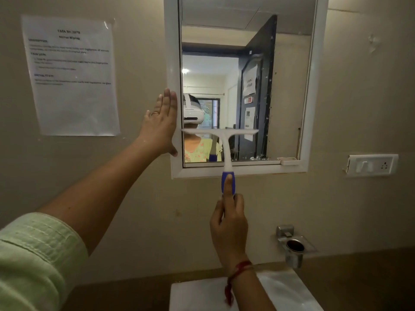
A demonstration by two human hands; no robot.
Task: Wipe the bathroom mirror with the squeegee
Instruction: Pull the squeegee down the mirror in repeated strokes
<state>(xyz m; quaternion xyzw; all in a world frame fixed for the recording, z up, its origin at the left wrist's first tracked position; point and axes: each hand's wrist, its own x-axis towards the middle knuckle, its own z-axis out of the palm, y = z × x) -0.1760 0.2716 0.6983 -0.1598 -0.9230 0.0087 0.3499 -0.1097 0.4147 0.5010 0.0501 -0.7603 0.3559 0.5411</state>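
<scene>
Our right hand [229, 223] is wrapped around the blue grip of the squeegee [224, 149], thumb lying up along the handle, with the white blade held level across the lower left part of the mirror [287, 86]. Our left hand [160, 126] is spread flat, holding nothing, its fingers pressed against the left side of the mirror's white frame [173, 63].

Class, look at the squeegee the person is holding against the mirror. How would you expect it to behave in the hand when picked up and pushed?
The squeegee looks like thin moulded plastic, so it is probably light and stiff. Its blue grip, held in the right hand, probably resists slipping. The wide head on a narrow neck may twist if pushed off-centre.
</scene>
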